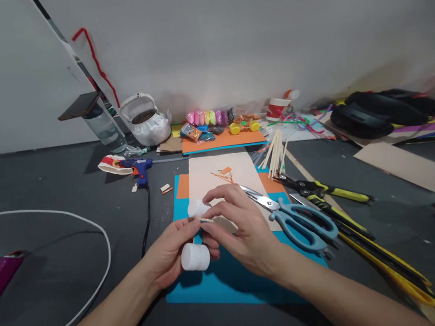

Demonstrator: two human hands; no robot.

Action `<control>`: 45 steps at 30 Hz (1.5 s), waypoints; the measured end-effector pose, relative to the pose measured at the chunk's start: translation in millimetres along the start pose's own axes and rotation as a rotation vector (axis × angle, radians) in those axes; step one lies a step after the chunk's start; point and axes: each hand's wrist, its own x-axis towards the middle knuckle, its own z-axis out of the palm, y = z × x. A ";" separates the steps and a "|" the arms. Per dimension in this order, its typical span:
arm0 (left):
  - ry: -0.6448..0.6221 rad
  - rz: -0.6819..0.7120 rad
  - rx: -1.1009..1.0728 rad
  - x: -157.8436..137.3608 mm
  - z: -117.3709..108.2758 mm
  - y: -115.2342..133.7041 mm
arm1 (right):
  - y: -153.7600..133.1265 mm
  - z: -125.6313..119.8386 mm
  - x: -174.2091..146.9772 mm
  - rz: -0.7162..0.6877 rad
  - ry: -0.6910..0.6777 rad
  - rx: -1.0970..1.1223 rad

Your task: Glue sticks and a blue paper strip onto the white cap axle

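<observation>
Both my hands meet over a blue sheet. My left hand is closed around a small craft piece with a blue part and white cap-like cylinders at its two ends. The nearer white cylinder sticks out below my left fingers; the farther white cylinder lies beyond them. Thumb and fingers of my right hand pinch a thin pale strip on top of this piece. My fingers hide most of its middle. Right of my right hand lie scissors with blue handles, pointing up-left.
A blue glue gun lies left with its black cord. Wooden sticks, yellow-black pliers and a yellow-black tool lie right. Behind stand a silver teapot and colored clay packs. A white cable curves at left.
</observation>
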 end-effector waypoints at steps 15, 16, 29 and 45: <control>0.025 0.163 0.475 -1.1 -15.1 12.9 | 1.1 -0.2 5.2 -0.144 -0.071 -0.184; 0.032 0.179 0.518 -1.4 -14.1 13.8 | 0.7 0.2 5.0 -0.155 -0.088 -0.209; 0.044 0.208 0.726 -0.2 -16.9 10.7 | 5.5 5.9 3.7 -0.190 -0.120 -0.245; -0.042 0.115 0.756 1.3 -20.6 15.5 | 11.6 7.1 3.7 -0.183 -0.172 -0.236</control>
